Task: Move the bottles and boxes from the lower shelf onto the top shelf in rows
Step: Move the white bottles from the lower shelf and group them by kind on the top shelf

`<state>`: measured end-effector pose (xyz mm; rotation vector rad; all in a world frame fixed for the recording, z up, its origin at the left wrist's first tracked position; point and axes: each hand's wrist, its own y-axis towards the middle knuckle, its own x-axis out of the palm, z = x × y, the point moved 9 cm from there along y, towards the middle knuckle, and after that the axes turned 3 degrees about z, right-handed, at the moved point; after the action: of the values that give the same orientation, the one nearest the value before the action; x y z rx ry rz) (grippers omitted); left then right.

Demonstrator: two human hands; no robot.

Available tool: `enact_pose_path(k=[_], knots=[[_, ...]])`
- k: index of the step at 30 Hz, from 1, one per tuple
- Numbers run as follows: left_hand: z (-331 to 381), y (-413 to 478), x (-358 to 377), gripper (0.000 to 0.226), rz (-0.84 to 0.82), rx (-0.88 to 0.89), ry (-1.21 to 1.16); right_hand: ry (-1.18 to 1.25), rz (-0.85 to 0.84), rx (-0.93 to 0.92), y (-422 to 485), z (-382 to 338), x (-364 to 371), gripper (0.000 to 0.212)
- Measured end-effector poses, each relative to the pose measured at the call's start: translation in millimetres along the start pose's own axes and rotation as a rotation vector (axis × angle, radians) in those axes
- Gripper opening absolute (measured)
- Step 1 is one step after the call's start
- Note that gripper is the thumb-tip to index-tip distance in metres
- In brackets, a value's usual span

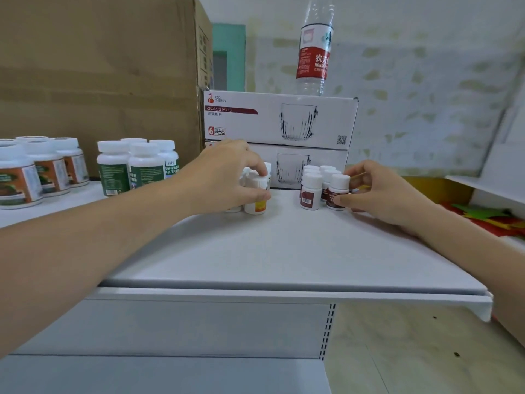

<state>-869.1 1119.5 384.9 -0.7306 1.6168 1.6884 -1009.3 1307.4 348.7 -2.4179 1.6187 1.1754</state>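
Note:
On the white top shelf [284,251] my left hand [227,174] grips a small white bottle with a yellow label [257,201], standing at the front of a short row of like bottles, mostly hidden behind the hand. To the right, my right hand [377,189] holds a small white-capped bottle with a dark red label [338,191] between thumb and fingers. It stands at the right front of a cluster of several dark-red-label bottles [312,189] lined up in rows. Both held bottles stand upright on the shelf.
Two stacked glass mug boxes [281,120] stand behind the small bottles, with a water bottle [314,49] on top. Green-label bottles [136,166] and orange-label bottles [42,169] stand at the left before a big cardboard box [99,66]. The lower shelf [170,373] lies below.

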Motion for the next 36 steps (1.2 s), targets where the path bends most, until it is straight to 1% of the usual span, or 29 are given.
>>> enact_pose_path(k=[11,13,15,17,18,19,20,22,23,25,26,27,28,32,36], knots=[[-2.6,-1.7,-0.2,0.040,0.028,-0.016,-0.060,-0.155,0.042,0.003,4.4,7.0,-2.9,0.037],[5.5,-2.5,-10.3,0.038,0.080,0.020,-0.090,-0.153,0.034,0.005,5.3,6.6,-3.0,0.037],[20.6,-6.9,-27.1,0.030,0.161,0.072,-0.146,-0.107,0.025,0.019,4.1,7.5,-2.8,0.038],[41.1,-8.3,-38.1,0.027,0.174,0.107,-0.207,-0.051,0.039,0.027,4.6,10.9,-5.3,0.034],[50.2,-6.2,-35.9,0.028,0.124,0.104,-0.220,-0.023,0.041,0.039,4.3,12.4,-6.4,0.033],[57.9,-2.9,-28.9,0.030,0.036,0.071,-0.214,-0.005,0.030,0.052,4.9,14.4,-6.6,0.032],[61.1,2.4,-15.2,0.030,-0.088,0.008,-0.182,-0.001,0.009,0.057,6.0,15.1,-6.5,0.033],[69.9,10.6,10.5,0.021,-0.312,-0.084,-0.050,-0.034,-0.052,0.062,9.8,16.1,-5.2,0.041],[76.4,14.6,20.0,0.019,-0.368,-0.097,-0.007,-0.057,-0.085,0.068,11.0,16.0,-4.1,0.051],[84.4,21.6,35.1,0.013,-0.424,-0.130,0.054,-0.098,-0.136,0.063,12.8,15.2,-1.3,0.080],[87.1,22.4,41.5,0.018,-0.443,-0.153,0.070,-0.113,-0.151,0.044,15.9,17.5,1.0,0.092],[88.1,22.4,46.9,0.024,-0.457,-0.185,0.063,-0.136,-0.164,0.020,19.6,20.4,4.1,0.098],[85.4,22.8,52.9,0.026,-0.467,-0.232,0.031,-0.161,-0.178,-0.005,21.0,20.9,7.2,0.098],[72.0,21.8,63.5,0.026,-0.397,-0.377,-0.152,-0.232,-0.204,-0.084,22.3,19.9,14.4,0.071],[69.6,16.5,66.7,0.008,-0.400,-0.413,-0.204,-0.250,-0.230,-0.098,25.7,19.1,18.3,0.060]])
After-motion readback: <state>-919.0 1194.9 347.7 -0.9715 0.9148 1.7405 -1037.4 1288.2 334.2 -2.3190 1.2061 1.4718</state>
